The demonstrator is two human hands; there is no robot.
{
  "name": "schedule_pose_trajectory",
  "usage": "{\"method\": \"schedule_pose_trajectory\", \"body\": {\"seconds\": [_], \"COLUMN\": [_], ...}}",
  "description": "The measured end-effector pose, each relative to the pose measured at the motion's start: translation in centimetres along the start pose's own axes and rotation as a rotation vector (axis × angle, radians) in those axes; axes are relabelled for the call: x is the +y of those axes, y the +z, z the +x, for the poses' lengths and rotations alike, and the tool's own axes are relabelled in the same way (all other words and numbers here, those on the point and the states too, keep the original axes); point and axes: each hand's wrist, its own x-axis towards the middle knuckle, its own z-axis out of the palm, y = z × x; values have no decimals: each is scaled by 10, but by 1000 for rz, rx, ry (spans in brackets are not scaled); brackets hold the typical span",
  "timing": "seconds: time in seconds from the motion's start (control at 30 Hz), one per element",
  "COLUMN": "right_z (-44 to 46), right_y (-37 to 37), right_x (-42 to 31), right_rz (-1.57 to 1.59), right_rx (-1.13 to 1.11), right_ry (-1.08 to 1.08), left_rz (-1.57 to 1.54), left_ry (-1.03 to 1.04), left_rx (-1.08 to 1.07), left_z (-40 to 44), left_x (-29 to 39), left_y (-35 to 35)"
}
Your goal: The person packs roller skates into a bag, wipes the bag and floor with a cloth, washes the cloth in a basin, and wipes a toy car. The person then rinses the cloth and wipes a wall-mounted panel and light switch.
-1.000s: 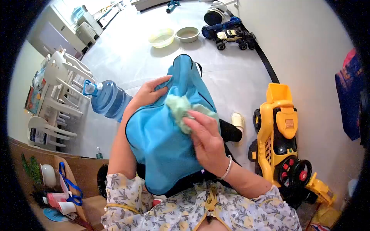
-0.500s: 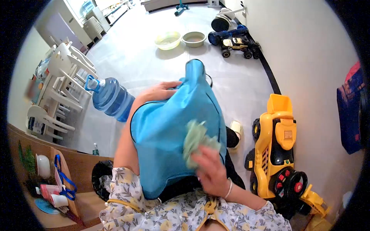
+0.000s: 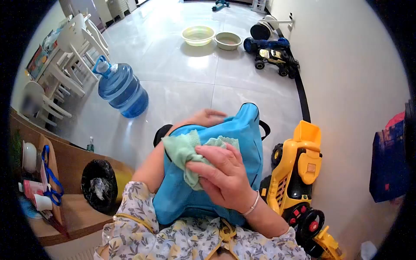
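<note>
– Where's the green cloth (image 3: 186,156)?
– Clamped in the right hand's (image 3: 197,160) fingers, over the blue bag (image 3: 242,141), just beyond the flowered top (image 3: 182,242).
– And the left hand (image 3: 208,117)?
– At the bag's far side, blurred; I can't tell whether it's gripping.
– Nearby?
– Water jug (image 3: 123,91) left, yellow toy truck (image 3: 284,180) right.

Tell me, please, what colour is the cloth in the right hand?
The cloth is pale mint green; the head view shows it best.

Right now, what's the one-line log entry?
right hand: green cloth over blue bag | left hand: at bag's far edge | water jug: on floor
</note>
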Motion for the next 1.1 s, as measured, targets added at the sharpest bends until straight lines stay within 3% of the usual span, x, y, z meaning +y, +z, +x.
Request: {"method": "schedule_pose_trajectory", "body": {"seconds": [0.07, 0.1, 0.13, 0.17, 0.27, 0.3, 0.37, 0.5, 0.6, 0.67, 0.7, 0.83, 0.9, 1.0, 1.07, 1.1], "right_z": [-2, -4, -6, -8, -15, -17, -21, -18, -20, -30, -33, -41, -35, -22, -14, -8], "right_y": [-4, -6, -8, -9, -9, -10, -7, -12, -21, -21, -24, -31, -36, -33, -29, -26], "right_x": [3, 3, 3, 5, 11, 13, 14, 23, 32, 30, 31, 27, 15, -3, -3, -8], "right_rz": [38, 41, 49, 58, 36, 3, 7, -169, 77, 403, 401, 124, -140, -202, -147, -144], "right_rx": [-1, 0, 12, 24, 41, 44, 14, -111, -171, 79, 73, 67, 65, 122, 26, 24], "right_ry": [66, 66, 120, 174, 253, 281, 293, 274, 277, 446, 451, 284, 179, 5, -248, -249], "left_rz": [-68, -351, -368, -147, 238, 754, 1037, 1105, 1066, 1042, 1042, 993, 988, 1107, 942, 943], "left_ry": [24, 69, 231, 310, 511, 706, 633, 645, 636, 624, 694, 882, 852, 796, 1069, 1066], "left_rx": [340, 396, 358, 376, 171, 198, 214, 416, 479, 494, 480, 448, 468, 670, 1102, 1105], "left_z": [-23, -34, -49, -68, -136, -146, -172, -173, -175, -177, -179, -190, -205, -224, -226, -237], "left_x": [35, 53, 67, 94, 143, 141, 144, 107, 102, 98, 95, 91, 99, 100, 81, 80], "left_y": [-18, -23, -31, -27, 18, 34, 75, 87, 88, 85, 80, 69, 69, 72, 78, 78]}}
